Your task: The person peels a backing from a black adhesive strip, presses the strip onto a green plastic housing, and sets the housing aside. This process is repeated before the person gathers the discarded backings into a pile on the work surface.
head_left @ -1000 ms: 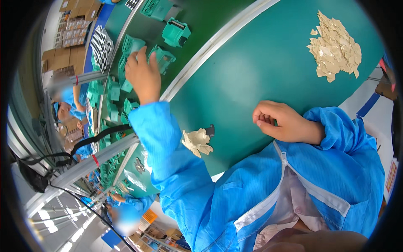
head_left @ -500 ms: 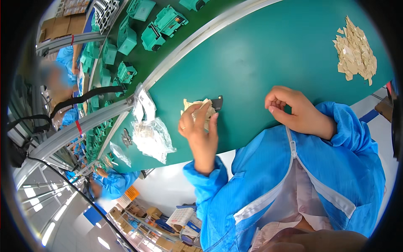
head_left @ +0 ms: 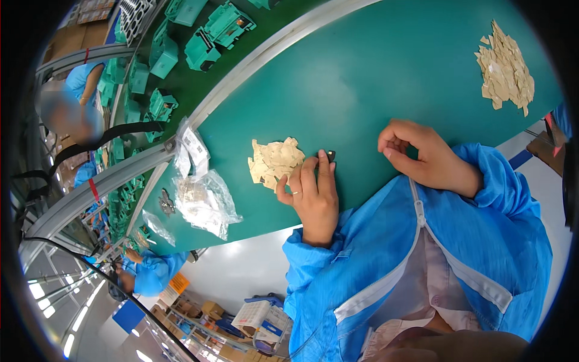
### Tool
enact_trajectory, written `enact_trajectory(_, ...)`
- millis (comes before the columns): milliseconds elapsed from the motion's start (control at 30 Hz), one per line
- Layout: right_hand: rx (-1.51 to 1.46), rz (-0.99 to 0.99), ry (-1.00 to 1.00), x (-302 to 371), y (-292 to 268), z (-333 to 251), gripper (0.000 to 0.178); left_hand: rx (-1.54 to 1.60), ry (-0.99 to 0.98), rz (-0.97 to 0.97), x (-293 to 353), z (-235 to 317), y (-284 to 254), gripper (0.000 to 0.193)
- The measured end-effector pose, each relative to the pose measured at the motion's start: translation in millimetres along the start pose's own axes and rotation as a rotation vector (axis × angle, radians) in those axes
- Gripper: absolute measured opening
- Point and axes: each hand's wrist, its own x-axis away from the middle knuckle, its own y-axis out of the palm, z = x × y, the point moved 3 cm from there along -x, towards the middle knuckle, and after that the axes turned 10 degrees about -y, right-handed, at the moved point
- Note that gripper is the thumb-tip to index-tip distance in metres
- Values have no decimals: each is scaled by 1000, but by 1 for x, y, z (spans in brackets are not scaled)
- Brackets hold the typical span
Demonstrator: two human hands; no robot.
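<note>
My left hand (head_left: 313, 196) is palm down on the green table, its thumb and index finger closed together on a small flat black piece (head_left: 332, 155). Most of that piece is hidden under the fingers. Just left of the hand lies a loose pile of thin beige chips (head_left: 274, 160), and the outer fingers rest by its lower right edge. My right hand (head_left: 422, 151) is apart from it, held over the near side of the table. Its fingers are curled in toward the thumb; whether anything is inside cannot be seen.
Clear plastic bags (head_left: 208, 202) and small dark metal parts (head_left: 166, 202) lie at the left. Another heap of beige chips (head_left: 505, 69) sits at the far right. Beyond a pale rail (head_left: 253, 63), green housings (head_left: 229, 25) stand on a belt. Co-workers in blue (head_left: 160, 271) are at left.
My left hand has moved right, off the beige pile and onto the black piece. The pile now shows uncovered, while my right hand has kept its curled pose.
</note>
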Motion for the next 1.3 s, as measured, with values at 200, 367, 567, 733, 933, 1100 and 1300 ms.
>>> enact_trajectory(200, 6, -60, -7, -2, 4, -2, 5, 67, 131, 33, 13, -2, 0, 28)
enact_trajectory(367, -15, -41, -14, -2, 7, 0, 5, 262, 159, 35, 50, -12, -7, 27)
enact_trajectory(567, -18, -85, -22, -5, 14, -3, 6, 354, 235, -45, 79, -20, -12, 25)
enact_trajectory(733, -18, -98, -13, -4, 10, -2, 6, 586, -87, 116, 65, -25, -21, 12)
enact_trajectory(933, -37, -81, -35, -5, 13, -2, 5, 787, -770, 16, -4, -90, 1, 16)
enact_trajectory(1100, -41, -41, -6, -5, 7, 5, 6, 781, -838, -204, -26, -107, -2, 17)
enact_trajectory(1300, -50, -60, 6, -13, 7, 2, 7, 938, -870, -22, -16, -128, -28, 11)
